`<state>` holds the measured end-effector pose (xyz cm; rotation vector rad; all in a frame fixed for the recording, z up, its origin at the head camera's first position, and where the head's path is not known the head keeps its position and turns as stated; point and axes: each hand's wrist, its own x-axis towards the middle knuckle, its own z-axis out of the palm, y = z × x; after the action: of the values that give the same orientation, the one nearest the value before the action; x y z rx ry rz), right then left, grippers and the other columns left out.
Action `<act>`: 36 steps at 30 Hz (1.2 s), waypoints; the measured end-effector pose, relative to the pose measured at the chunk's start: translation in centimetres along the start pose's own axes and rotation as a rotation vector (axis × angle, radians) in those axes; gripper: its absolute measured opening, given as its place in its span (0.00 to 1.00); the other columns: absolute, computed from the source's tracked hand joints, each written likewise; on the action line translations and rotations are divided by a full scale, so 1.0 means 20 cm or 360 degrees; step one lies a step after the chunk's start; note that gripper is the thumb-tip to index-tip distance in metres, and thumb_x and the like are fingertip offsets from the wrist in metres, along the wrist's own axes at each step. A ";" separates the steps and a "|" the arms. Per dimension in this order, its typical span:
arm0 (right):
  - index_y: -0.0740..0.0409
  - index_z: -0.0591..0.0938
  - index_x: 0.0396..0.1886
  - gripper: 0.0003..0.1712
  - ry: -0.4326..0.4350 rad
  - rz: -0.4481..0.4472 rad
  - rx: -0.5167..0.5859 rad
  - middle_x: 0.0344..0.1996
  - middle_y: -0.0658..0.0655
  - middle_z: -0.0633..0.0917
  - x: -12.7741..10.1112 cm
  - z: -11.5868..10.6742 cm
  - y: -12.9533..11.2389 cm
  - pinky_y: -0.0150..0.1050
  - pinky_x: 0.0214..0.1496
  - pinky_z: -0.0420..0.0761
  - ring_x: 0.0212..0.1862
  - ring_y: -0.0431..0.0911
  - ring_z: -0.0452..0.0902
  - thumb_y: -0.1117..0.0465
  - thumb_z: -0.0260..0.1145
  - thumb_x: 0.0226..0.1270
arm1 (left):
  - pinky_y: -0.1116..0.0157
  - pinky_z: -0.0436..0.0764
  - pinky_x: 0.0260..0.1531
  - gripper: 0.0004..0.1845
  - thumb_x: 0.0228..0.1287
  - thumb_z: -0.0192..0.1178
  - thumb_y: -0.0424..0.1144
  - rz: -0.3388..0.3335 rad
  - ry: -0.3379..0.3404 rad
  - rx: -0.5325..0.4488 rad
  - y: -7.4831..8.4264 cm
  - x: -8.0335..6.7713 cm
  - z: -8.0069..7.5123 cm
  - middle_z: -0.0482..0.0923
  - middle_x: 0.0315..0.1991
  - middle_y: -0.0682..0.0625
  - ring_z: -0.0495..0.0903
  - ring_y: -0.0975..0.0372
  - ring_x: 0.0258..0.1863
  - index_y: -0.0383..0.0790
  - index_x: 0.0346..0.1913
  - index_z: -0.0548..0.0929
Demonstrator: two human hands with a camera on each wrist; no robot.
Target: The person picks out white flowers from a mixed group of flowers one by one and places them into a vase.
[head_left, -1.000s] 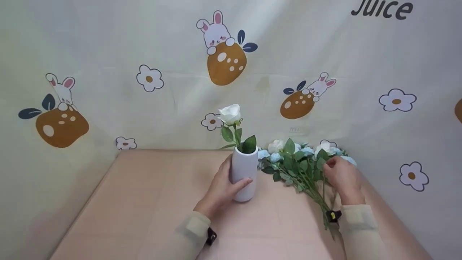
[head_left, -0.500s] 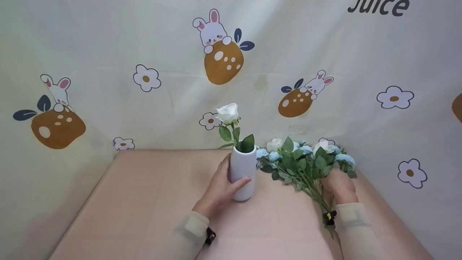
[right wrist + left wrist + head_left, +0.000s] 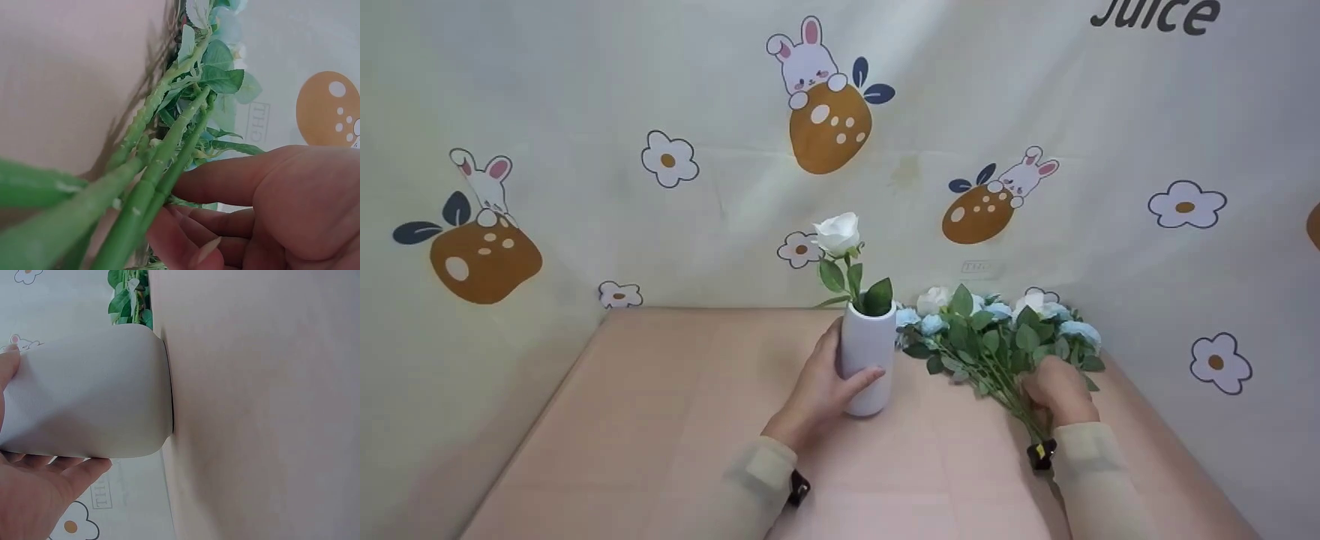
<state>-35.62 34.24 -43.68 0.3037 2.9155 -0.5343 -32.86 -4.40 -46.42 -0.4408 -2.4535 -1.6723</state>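
A white vase (image 3: 868, 360) stands upright on the pink table (image 3: 660, 420) with one white rose (image 3: 838, 234) in it. My left hand (image 3: 819, 390) grips the vase from the left, thumb across its front; the left wrist view shows the vase (image 3: 90, 396) filling the frame against my fingers (image 3: 39, 489). A bunch of blue and white flowers (image 3: 997, 330) lies on the table to the right. My right hand (image 3: 1059, 390) rests on their green stems, and in the right wrist view its fingers (image 3: 225, 185) curl about the stems (image 3: 157, 169).
A cream cloth printed with rabbits, strawberries and flowers (image 3: 825, 112) hangs close behind and to the right of the table. The table's left and front parts show bare pink surface.
My right hand has slid from the flower heads down toward me onto the stems. The left hand and the vase have stayed put.
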 end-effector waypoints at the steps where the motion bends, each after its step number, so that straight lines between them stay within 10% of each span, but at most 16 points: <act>1: 0.62 0.84 0.27 0.20 -0.0004 0.0002 0.0002 0.34 0.67 0.85 0.00 0.00 0.00 0.50 0.43 0.84 0.36 0.58 0.81 0.58 0.60 0.80 | 0.38 0.67 0.83 0.59 0.69 0.77 0.55 0.0002 0.0002 0.0005 0.00 0.00 0.00 0.60 0.86 0.40 0.68 0.44 0.82 0.44 0.90 0.50; 18: 0.50 0.76 0.13 0.22 -0.0035 0.0073 0.0171 0.11 0.48 0.73 -0.06 -0.02 -0.04 0.34 0.19 0.69 0.15 0.42 0.69 0.62 0.58 0.71 | 0.37 0.66 0.83 0.59 0.69 0.76 0.56 -0.0021 -0.0016 -0.0004 0.00 0.00 0.00 0.60 0.86 0.41 0.68 0.44 0.82 0.46 0.91 0.50; 28: 0.53 0.79 0.19 0.22 0.0063 0.0078 0.0117 0.17 0.53 0.77 -0.09 -0.09 -0.10 0.52 0.33 0.76 0.21 0.48 0.72 0.65 0.54 0.77 | 0.37 0.66 0.83 0.58 0.69 0.77 0.55 0.0021 0.0002 -0.0010 0.00 -0.01 0.00 0.60 0.86 0.41 0.69 0.43 0.82 0.45 0.90 0.51; 36: 0.66 0.81 0.65 0.23 0.0223 -0.0091 0.0231 0.33 0.60 0.88 -0.12 -0.10 -0.10 0.48 0.28 0.79 0.28 0.50 0.82 0.59 0.53 0.81 | 0.37 0.66 0.83 0.58 0.69 0.76 0.55 0.0017 -0.0003 -0.0019 0.00 0.00 0.00 0.60 0.86 0.40 0.68 0.43 0.82 0.44 0.90 0.50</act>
<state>-34.02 32.71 -40.78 0.2875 3.0335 -0.7653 -32.78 -4.44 -46.39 -0.4567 -2.4396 -1.6836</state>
